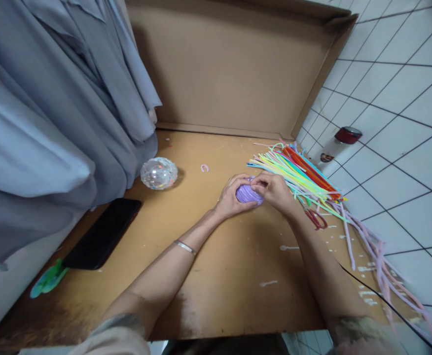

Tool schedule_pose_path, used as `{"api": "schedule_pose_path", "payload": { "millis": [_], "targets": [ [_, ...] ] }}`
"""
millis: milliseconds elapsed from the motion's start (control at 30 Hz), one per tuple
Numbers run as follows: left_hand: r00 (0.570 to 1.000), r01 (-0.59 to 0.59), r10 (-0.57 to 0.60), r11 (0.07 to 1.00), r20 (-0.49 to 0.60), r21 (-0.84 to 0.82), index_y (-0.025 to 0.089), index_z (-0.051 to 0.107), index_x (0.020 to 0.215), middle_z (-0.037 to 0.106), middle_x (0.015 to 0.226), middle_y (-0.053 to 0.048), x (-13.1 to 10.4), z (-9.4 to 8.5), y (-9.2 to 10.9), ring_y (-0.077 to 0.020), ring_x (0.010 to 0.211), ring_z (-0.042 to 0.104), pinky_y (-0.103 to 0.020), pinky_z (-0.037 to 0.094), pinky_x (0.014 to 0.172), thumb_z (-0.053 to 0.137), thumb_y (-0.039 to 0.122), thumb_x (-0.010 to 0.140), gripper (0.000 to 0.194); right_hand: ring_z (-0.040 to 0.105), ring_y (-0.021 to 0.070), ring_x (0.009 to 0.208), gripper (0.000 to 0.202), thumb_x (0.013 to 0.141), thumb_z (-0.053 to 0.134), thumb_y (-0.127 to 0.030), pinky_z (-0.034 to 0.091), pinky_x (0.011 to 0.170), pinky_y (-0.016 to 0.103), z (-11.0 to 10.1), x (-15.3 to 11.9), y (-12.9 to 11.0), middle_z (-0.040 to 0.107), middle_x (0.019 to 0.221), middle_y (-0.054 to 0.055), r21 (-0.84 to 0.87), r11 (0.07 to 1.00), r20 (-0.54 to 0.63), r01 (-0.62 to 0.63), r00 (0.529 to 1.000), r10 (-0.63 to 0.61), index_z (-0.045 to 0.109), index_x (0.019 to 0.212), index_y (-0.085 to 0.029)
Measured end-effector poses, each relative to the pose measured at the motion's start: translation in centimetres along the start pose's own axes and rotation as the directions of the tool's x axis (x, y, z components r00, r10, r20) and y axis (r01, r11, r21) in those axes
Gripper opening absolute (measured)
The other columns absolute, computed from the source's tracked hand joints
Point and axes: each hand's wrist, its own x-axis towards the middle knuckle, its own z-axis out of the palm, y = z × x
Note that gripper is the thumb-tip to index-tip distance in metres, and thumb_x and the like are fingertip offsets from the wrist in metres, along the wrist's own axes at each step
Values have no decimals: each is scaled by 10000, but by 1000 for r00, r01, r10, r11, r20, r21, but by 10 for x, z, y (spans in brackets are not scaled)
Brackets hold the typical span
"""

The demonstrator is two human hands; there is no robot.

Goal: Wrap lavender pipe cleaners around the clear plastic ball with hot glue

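Purple striped ball (247, 195), left hand (231, 198) curled around, right hand (275, 189) at upper edge

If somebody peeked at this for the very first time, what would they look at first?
Probably the bundle of bright, multicoloured, fuzzy sticks, beside the white tiled wall. Next, maybe the rounded, purple, striped thing in the left hand, with the right hand's fingers at it. The shiny, clear, round ball stands out too, near the grey cloth.
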Motion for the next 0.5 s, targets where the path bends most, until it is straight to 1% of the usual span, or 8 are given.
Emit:
{"api": "schedule_pose_path", "payload": {
  "millis": [300, 500],
  "targets": [
    [1000, 9, -9, 1000, -2, -9, 221, 604, 1127, 630, 1287, -133, 1, 0, -1, -286, 1235, 601, -507, 475, 1056, 874, 452, 661, 586, 626, 185, 783, 144, 824, 606, -163, 459, 747, 300, -6, 0, -3, 693, 821, 67, -12, 1000, 72, 20, 997, -19, 749, 812, -162],
    [1000, 0, 0, 1000, -4, -15, 215, 608, 1125, 629, 1285, -140, 0, 0, -1, -289, 1226, 602, -516, 480, 1052, 863, 471, 673, 579, 626, 182, 799, 169, 837, 592, -147, 458, 748, 294, -8, -1, -4, 700, 828, 63, -45, 999, 75, 29, 997, -25, 760, 839, -169]
  ]
}}
